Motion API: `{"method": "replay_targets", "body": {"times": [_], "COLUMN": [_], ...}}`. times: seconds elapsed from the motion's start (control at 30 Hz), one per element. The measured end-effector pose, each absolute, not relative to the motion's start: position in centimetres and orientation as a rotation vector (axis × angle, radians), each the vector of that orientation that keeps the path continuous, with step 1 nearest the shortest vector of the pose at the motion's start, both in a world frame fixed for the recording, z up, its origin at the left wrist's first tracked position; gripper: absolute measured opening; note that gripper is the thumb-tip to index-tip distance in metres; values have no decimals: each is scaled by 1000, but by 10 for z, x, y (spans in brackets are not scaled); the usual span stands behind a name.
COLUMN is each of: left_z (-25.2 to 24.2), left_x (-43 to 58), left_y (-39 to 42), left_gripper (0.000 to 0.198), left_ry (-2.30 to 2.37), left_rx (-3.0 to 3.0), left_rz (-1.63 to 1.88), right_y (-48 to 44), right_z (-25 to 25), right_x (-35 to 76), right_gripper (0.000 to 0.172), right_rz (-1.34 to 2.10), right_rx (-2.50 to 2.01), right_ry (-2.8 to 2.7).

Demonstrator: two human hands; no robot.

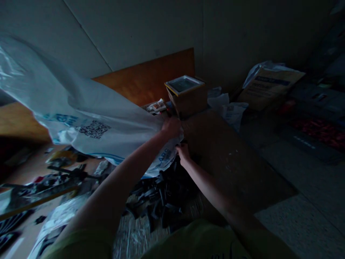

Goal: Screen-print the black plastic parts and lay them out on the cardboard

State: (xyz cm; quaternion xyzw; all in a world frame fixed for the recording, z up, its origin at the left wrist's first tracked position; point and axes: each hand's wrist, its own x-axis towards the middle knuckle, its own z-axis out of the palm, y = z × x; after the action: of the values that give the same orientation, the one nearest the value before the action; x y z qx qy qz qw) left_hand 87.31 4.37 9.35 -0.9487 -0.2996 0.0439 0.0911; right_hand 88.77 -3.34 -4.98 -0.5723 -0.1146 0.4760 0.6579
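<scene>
One white plastic bag (121, 117), stretching toward ten o'clock from the left hand (171, 126), long axis likewise. That hand, nearer its bulk, clenches gathered plastic; right hand (183, 152), at its five o'clock, pinches the edge. Black parts (162, 196) at seven.

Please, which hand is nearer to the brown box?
Left. The left hand grips the white bag just in front of the brown box; the right hand, at the bag's edge, is lower, farther away.
</scene>
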Motion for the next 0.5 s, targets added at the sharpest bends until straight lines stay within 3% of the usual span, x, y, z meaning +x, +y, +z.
{"method": "replay_targets", "body": {"times": [0.1, 0.17, 0.27, 0.5], "left_z": [67, 51, 32, 3], "left_x": [906, 915, 917, 924], "left_y": [59, 66, 74, 93], "left_gripper": [55, 45, 26, 33], "left_ry": [-957, -998, -1043, -1155], "left_rx": [-2814, -2803, -2804, -2883], "left_rz": [394, 424, 352, 174], "right_y": [-36, -41, -54, -85], "right_z": [-53, -55, -55, -45], "right_x": [885, 883, 880, 875], "right_gripper": [24, 28, 28, 15], "right_rz": [995, 936, 886, 832], "right_rx": [-1300, -1325, -1385, -1457], "right_ry": [-302, -345, -473, -902]}}
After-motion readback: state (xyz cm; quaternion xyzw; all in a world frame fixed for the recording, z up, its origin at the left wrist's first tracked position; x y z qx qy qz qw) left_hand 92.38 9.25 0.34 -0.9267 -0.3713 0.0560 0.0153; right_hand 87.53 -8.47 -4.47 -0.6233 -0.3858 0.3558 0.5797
